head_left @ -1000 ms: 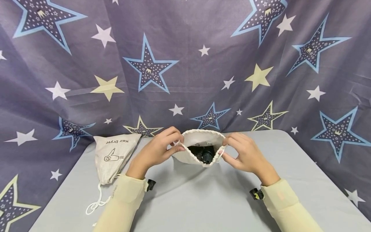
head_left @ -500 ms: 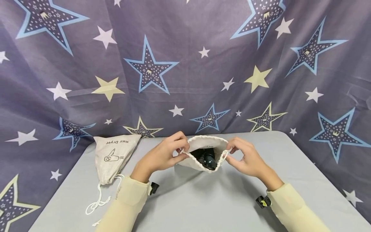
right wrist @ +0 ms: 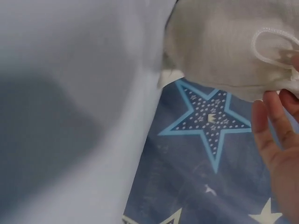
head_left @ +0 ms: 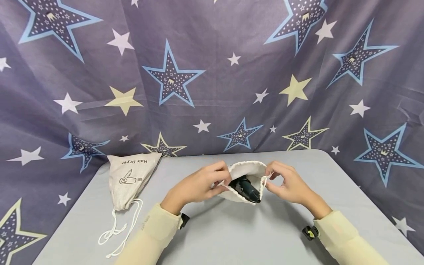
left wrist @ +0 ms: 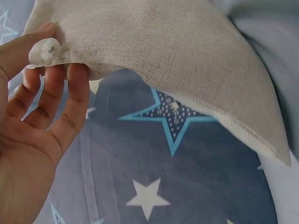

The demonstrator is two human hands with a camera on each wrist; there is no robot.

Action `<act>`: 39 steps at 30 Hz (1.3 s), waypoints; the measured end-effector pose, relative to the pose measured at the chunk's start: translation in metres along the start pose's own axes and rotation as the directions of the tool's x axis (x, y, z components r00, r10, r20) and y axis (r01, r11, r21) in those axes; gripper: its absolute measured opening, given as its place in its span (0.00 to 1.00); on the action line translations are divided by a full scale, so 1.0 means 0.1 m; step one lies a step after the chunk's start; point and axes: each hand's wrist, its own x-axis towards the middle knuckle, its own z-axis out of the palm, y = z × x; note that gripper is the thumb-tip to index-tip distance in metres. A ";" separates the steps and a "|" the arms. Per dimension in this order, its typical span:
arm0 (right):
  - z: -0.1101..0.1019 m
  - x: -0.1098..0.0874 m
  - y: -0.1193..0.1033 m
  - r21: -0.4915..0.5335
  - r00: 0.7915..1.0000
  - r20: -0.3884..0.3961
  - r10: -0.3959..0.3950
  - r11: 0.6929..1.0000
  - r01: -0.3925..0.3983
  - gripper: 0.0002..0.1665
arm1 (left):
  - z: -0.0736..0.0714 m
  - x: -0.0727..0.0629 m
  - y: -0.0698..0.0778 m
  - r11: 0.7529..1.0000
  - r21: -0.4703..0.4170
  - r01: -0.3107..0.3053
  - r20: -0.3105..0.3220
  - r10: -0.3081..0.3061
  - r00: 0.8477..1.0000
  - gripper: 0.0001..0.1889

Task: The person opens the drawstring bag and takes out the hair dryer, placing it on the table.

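Left hand (head_left: 205, 184) and right hand (head_left: 293, 186) are both occupied: a stretch of rim is pinched by each, on opposite sides of one cloth bag (head_left: 249, 169), so that the bag is held directly between them with its mouth spread wide. Behind everything, the view is filled by a dark curtain (head_left: 212, 73), printed with white, yellow and blue-edged stars. Below it, a table (head_left: 232, 235) is covered in pale grey. Over this surface the held bag is tilted, its opening turned toward the head camera. Well apart from it, beyond the left forearm, a second bag (head_left: 127, 180) is laid flat on the table, its narrow gathered end pointed toward the person. Both arms are covered by pale yellow sleeves (head_left: 344, 235). Inside the held bag, near the left hand's fingers, a black object (head_left: 250, 189) is seen, its ridged end rested against the near edge of the mouth; the rest is hidden by cloth. Beside the right hand, a white cord (right wrist: 254, 46) is looped against the held bag, and more white string (head_left: 134, 221) is trailed from the second one. On the second bag, "Hair Dryer" can be read, printed upside down in the head view, with a line drawing of a dryer beside it. Near the left cuff, faint lettering is shown, too small to be read.
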 end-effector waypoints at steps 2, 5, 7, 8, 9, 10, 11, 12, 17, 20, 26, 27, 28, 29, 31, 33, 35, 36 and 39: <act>-0.02 -0.03 0.03 -0.024 1.000 0.030 0.007 1.000 -0.006 0.17 | 0.05 0.02 0.02 1.000 0.021 0.000 0.023 0.000 1.000 0.12; -0.06 -0.08 0.07 -0.070 0.997 0.076 0.003 0.998 0.002 0.16 | 0.14 0.05 0.07 0.998 0.060 0.003 0.058 -0.007 0.998 0.13; -0.09 -0.10 0.08 -0.096 0.994 0.112 0.002 0.995 0.009 0.16 | 0.19 0.06 0.10 0.997 0.079 0.006 0.082 -0.012 0.997 0.13; -0.10 -0.11 0.09 -0.109 0.992 0.128 -0.001 0.994 0.015 0.16 | 0.21 0.07 0.11 0.996 0.087 0.008 0.095 -0.016 0.995 0.13; -0.10 -0.11 0.09 -0.123 0.989 0.145 0.001 0.992 0.017 0.16 | 0.24 0.07 0.12 0.995 0.103 0.006 0.108 -0.018 0.994 0.13; -0.11 -0.12 0.10 -0.135 0.987 0.162 0.005 0.991 0.017 0.16 | 0.26 0.08 0.13 0.993 0.119 0.007 0.123 -0.022 0.992 0.14; -0.11 -0.13 0.10 -0.150 0.984 0.179 0.014 0.989 0.013 0.16 | 0.29 0.08 0.14 0.991 0.134 0.009 0.138 -0.028 0.990 0.14; -0.11 -0.14 0.10 -0.170 0.980 0.195 0.029 0.985 0.005 0.16 | 0.31 0.09 0.15 0.989 0.147 0.010 0.153 -0.032 0.988 0.14; -0.13 -0.18 0.06 -0.331 0.943 0.296 0.151 0.943 -0.047 0.14 | 0.43 0.10 0.21 0.977 0.214 0.005 0.221 -0.053 0.974 0.13; -0.13 -0.22 0.03 -0.397 0.907 0.358 0.221 0.916 -0.066 0.13 | 0.50 0.12 0.26 0.971 0.237 -0.004 0.262 -0.060 0.963 0.12; -0.11 -0.30 -0.03 -0.441 0.895 0.397 0.204 0.898 -0.009 0.13 | 0.58 0.13 0.32 0.958 0.285 -0.014 0.322 -0.082 0.943 0.12; -0.12 -0.32 -0.04 -0.450 0.896 0.401 0.191 0.893 0.012 0.13 | 0.58 0.13 0.33 0.956 0.294 -0.014 0.328 -0.088 0.941 0.12; -0.12 -0.34 -0.07 -0.464 0.896 0.406 0.179 0.885 0.033 0.14 | 0.57 0.13 0.34 0.954 0.300 -0.013 0.333 -0.092 0.938 0.12; -0.13 -0.35 -0.10 -0.479 0.897 0.407 0.171 0.876 0.051 0.16 | 0.57 0.13 0.35 0.953 0.304 -0.009 0.339 -0.099 0.935 0.12; -0.14 -0.39 -0.18 -0.516 0.901 0.399 0.170 0.854 0.067 0.21 | 0.56 0.14 0.36 0.953 0.303 -0.004 0.349 -0.107 0.931 0.12; -0.15 -0.42 -0.27 -0.562 0.914 0.365 0.175 0.824 0.066 0.24 | 0.55 0.14 0.37 0.954 0.299 0.000 0.356 -0.111 0.928 0.12; -0.14 -0.44 -0.36 -0.598 0.937 0.317 0.150 0.798 0.074 0.25 | 0.54 0.14 0.38 0.954 0.299 -0.002 0.359 -0.111 0.927 0.11; -0.13 -0.45 -0.40 -0.605 0.947 0.296 0.123 0.791 0.086 0.25 | 0.54 0.14 0.38 0.954 0.299 0.000 0.360 -0.113 0.926 0.11; -0.07 -0.45 -0.46 -0.574 0.956 0.295 0.000 0.799 0.177 0.23 | 0.53 0.14 0.38 0.953 0.302 0.008 0.361 -0.122 0.924 0.11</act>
